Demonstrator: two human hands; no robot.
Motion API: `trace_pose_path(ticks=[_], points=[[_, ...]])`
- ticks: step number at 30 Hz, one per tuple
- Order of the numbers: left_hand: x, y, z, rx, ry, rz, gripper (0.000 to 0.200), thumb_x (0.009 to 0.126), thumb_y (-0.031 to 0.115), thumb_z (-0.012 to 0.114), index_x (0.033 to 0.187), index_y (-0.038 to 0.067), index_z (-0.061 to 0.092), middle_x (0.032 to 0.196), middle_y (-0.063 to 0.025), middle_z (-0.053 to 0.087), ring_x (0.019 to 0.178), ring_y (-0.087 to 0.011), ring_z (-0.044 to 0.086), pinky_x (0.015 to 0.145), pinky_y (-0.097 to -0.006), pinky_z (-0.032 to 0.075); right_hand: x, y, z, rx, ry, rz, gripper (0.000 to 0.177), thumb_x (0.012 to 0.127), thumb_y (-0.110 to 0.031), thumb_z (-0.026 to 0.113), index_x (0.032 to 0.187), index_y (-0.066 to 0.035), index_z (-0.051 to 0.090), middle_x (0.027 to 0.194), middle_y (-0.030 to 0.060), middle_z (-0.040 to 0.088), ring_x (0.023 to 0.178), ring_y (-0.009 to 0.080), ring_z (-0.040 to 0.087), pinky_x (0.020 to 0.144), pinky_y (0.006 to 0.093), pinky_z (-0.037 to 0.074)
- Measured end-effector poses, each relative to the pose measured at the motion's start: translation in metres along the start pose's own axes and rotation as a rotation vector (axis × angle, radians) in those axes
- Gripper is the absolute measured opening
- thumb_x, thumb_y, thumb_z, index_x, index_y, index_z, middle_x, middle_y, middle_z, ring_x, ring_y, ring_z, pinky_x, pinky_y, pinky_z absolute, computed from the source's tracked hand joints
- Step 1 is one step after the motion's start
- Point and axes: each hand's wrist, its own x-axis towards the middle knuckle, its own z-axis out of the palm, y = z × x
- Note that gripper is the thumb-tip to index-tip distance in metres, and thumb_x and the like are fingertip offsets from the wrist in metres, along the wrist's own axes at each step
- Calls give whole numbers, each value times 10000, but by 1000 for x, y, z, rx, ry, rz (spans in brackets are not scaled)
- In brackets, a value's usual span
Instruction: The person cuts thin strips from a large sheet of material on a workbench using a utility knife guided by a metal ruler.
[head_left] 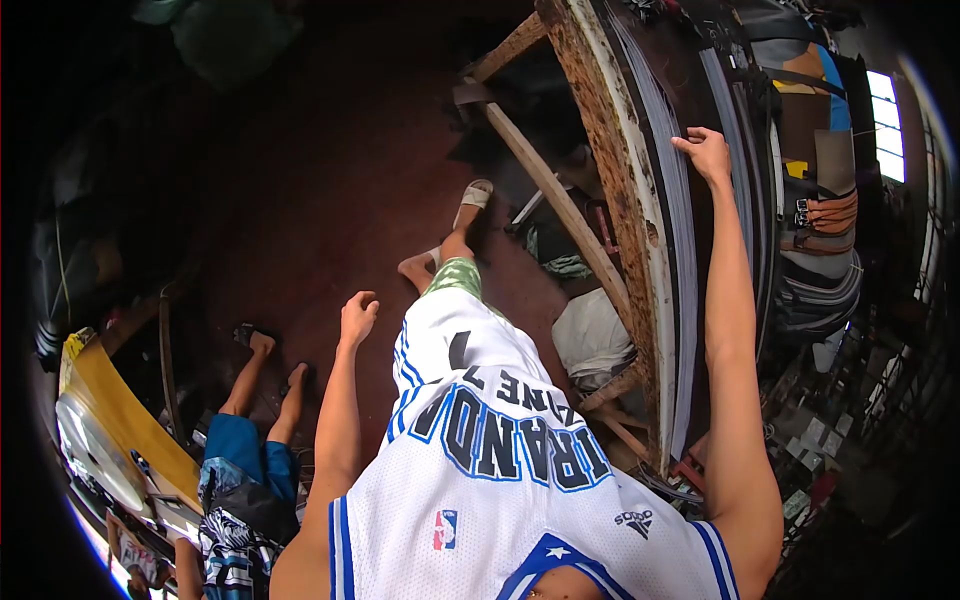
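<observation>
The person's right hand (705,152) is resting on a stack of grey sheets (681,300) lying along a rusty-edged table (608,170) — fingers together and bent onto the sheets, though whether they are gripping is unclear. The left hand (358,316) is hanging free above the dark red floor (330,150) — fingers half curled, holding nothing.

My right arm extends fully forward, elbow straight. My right hand (705,152) is palm down, fingers flexed at the tips. My left arm hangs beside my torso, elbow slightly bent. My left hand (358,318) is loosely curled and empty.
</observation>
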Motion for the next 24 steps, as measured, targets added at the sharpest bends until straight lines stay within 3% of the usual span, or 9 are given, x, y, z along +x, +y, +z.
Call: trace_pose_path(ticks=[3,6,11,13,16,20,24], points=[[-4,-21,-9,44,-48,-110,334,878,146,606,1161,-25,655,1069,-186,710,840,-245,716,787,-344,553,8,17,0,99,-69,15,573,739,-304,839,1180,21,670,1119,208,700,1048,286,690,924,368,526],[-6,-40,-12,179,-85,-187,343,876,159,608,1169,-12,660,1151,-203,685,1083,-336,659,954,-393,502,8,21,1,212,-115,45,568,754,-289,831,1192,29,660,1122,211,699,1043,271,692,906,347,528],[4,-10,-11,186,-100,-187,331,879,162,617,1157,-12,663,1132,-197,692,1077,-324,664,941,-387,508,2,25,2,332,-138,62,568,765,-279,824,1197,44,648,1100,214,706,1034,263,694,886,329,533],[14,11,-13,179,-115,-145,326,881,162,618,1152,-13,663,1123,-195,695,1073,-322,666,935,-388,511,-3,24,4,320,-89,-58,544,765,-269,823,1175,47,655,1081,217,709,1022,267,698,872,338,542],[22,54,-22,202,-92,11,315,879,151,627,1141,-19,663,1085,-199,704,1032,-310,683,893,-380,526,-41,-10,-12,206,53,-4,537,717,-312,836,1132,-9,683,1065,211,709,993,304,705,856,382,556],[42,92,-46,219,-141,33,269,876,121,633,1101,-20,677,1034,-184,718,985,-293,698,862,-366,533,-93,-37,-31,254,190,41,445,724,-301,828,1090,-83,701,1030,176,718,959,325,702,839,405,559],[40,196,-93,357,-81,107,248,896,94,613,1106,-23,672,947,-143,724,810,-207,711,740,-336,556,-119,-42,-38,379,147,26,482,742,-268,820,1153,-72,664,1055,188,703,987,360,680,841,434,551]])
